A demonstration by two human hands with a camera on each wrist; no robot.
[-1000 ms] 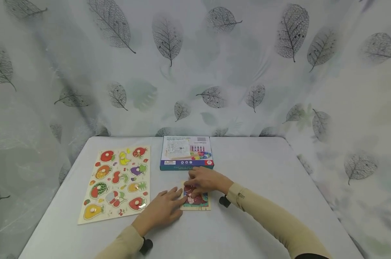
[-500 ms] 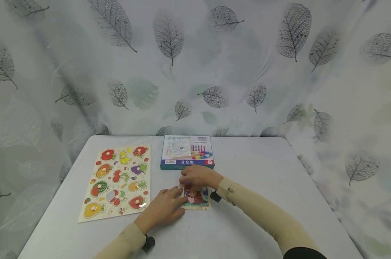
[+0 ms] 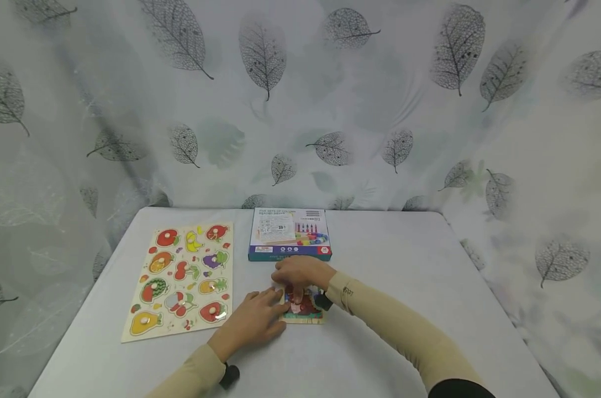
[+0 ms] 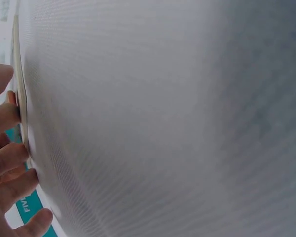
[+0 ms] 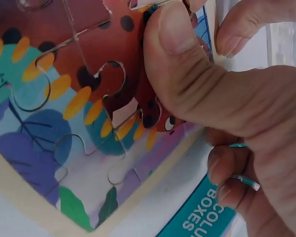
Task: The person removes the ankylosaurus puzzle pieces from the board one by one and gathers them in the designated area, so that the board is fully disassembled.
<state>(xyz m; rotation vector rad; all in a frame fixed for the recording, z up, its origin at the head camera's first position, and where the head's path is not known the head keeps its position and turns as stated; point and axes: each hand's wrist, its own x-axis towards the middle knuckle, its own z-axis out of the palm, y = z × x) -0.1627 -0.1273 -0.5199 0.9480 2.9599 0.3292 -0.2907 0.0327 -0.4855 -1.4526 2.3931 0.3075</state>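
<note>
A small jigsaw puzzle (image 3: 304, 315) in a pale wooden frame lies on the table in front of the person. Close up in the right wrist view, its interlocking pieces (image 5: 64, 94) show a reddish-brown spotted animal and coloured leaves. The right hand (image 3: 302, 272) reaches over the top; its thumb (image 5: 180, 42) presses the picture, and another fingertip is at the frame's edge. Its other fingers are bent, with thin teal-edged slivers showing among them. The left hand (image 3: 253, 320) lies spread at the puzzle's left edge, fingertips (image 4: 12, 153) touching the pale board.
A peg puzzle board (image 3: 181, 282) with knobbed fruit pieces lies to the left. Behind the jigsaw stands a flat toy box (image 3: 289, 235) with a teal side, close to the right hand. A leaf-patterned curtain (image 3: 300, 110) surrounds the white table (image 3: 390, 243).
The right hand has shifted slightly left across the puzzle, and its forearm has followed. The left hand has stayed almost in place at the left edge.
</note>
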